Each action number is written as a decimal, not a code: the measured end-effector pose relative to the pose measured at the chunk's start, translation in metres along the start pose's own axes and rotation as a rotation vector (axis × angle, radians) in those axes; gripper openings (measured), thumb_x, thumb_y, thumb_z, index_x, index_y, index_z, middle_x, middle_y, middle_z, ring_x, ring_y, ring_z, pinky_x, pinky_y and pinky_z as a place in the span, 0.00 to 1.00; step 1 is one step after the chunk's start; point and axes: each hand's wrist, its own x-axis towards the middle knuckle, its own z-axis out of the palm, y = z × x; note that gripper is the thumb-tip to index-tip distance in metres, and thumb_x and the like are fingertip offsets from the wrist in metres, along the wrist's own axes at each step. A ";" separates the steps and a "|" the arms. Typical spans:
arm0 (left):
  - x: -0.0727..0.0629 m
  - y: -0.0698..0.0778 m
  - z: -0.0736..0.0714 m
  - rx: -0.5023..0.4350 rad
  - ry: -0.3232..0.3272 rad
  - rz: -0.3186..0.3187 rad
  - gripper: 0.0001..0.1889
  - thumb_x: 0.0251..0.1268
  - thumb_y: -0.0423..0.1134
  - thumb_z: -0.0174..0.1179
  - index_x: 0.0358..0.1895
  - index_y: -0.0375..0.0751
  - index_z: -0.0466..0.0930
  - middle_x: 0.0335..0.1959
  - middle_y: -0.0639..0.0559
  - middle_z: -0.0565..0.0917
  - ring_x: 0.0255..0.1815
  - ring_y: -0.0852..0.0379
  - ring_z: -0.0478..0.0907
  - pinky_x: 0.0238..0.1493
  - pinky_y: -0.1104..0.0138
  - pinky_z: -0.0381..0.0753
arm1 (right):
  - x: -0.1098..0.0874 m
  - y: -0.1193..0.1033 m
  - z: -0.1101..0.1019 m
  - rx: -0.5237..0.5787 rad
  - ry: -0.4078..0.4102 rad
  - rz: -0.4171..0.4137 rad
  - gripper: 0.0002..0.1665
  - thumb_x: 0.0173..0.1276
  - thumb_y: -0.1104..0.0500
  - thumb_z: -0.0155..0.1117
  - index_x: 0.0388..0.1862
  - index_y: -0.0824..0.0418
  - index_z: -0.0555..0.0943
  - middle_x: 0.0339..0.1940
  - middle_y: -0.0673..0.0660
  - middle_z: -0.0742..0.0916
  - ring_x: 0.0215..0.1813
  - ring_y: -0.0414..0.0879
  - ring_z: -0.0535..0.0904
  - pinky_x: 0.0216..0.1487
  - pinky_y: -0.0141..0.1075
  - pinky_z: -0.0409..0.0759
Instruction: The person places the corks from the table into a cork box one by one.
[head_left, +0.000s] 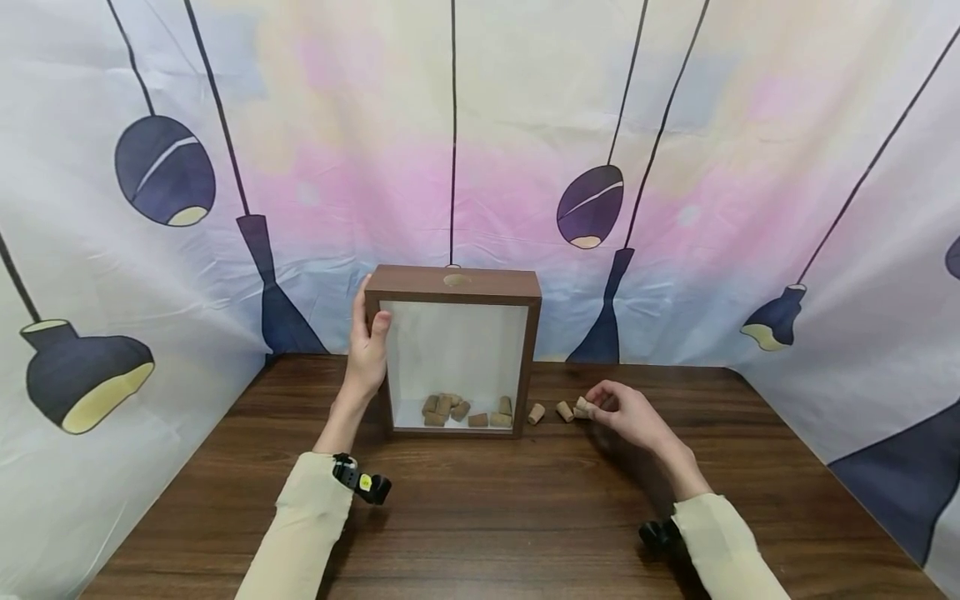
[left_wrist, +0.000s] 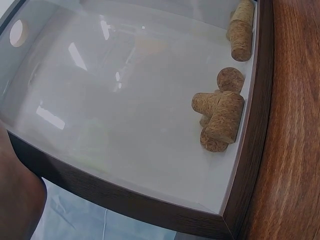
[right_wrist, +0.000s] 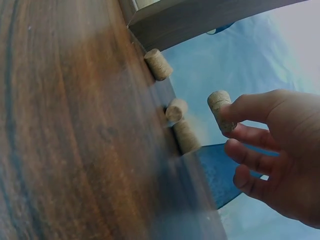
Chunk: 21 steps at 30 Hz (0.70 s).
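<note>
A brown-framed display box (head_left: 456,283) with a clear front stands upright on the table, a slot in its top. Several corks (head_left: 444,408) lie along its bottom; the left wrist view shows these corks (left_wrist: 225,117) close up behind the pane. My left hand (head_left: 367,350) grips the box's left side, thumb on the front edge, other fingers mostly hidden behind it. To the right of the box, my right hand (head_left: 626,412) pinches one cork (right_wrist: 220,107) between thumb and fingertips, above the table. Below it lie loose corks (right_wrist: 158,64) on the wood.
The dark wooden table (head_left: 480,508) reaches back to a hanging cloth (head_left: 675,208) printed with lamps. Two of the loose corks, one being this cork (right_wrist: 186,137), touch or nearly touch. A wrist camera (head_left: 362,481) is strapped to the left sleeve.
</note>
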 end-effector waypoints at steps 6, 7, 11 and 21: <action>0.001 0.000 0.000 0.001 0.002 0.010 0.38 0.79 0.53 0.47 0.80 0.38 0.43 0.82 0.42 0.43 0.81 0.47 0.40 0.77 0.45 0.43 | -0.001 -0.014 -0.004 0.005 0.032 -0.027 0.08 0.70 0.61 0.65 0.47 0.57 0.82 0.39 0.54 0.85 0.36 0.42 0.79 0.37 0.37 0.76; 0.001 0.000 -0.001 0.002 0.001 0.014 0.38 0.79 0.53 0.47 0.80 0.38 0.43 0.82 0.42 0.43 0.81 0.47 0.40 0.77 0.45 0.42 | -0.002 -0.016 -0.005 0.004 0.037 -0.037 0.08 0.71 0.61 0.65 0.47 0.58 0.82 0.40 0.54 0.85 0.35 0.41 0.79 0.37 0.36 0.76; 0.001 0.000 -0.001 0.004 -0.001 0.018 0.38 0.79 0.53 0.47 0.80 0.38 0.43 0.82 0.43 0.43 0.82 0.48 0.39 0.77 0.45 0.42 | -0.003 -0.028 -0.007 0.008 0.066 -0.065 0.08 0.71 0.60 0.65 0.48 0.57 0.81 0.41 0.54 0.84 0.36 0.41 0.79 0.37 0.35 0.77; 0.000 0.000 -0.001 -0.008 0.001 0.029 0.37 0.79 0.52 0.47 0.80 0.38 0.44 0.82 0.42 0.45 0.82 0.49 0.38 0.77 0.46 0.42 | -0.007 -0.056 -0.010 -0.009 0.182 -0.209 0.11 0.69 0.61 0.68 0.49 0.56 0.82 0.40 0.51 0.84 0.36 0.38 0.79 0.36 0.32 0.78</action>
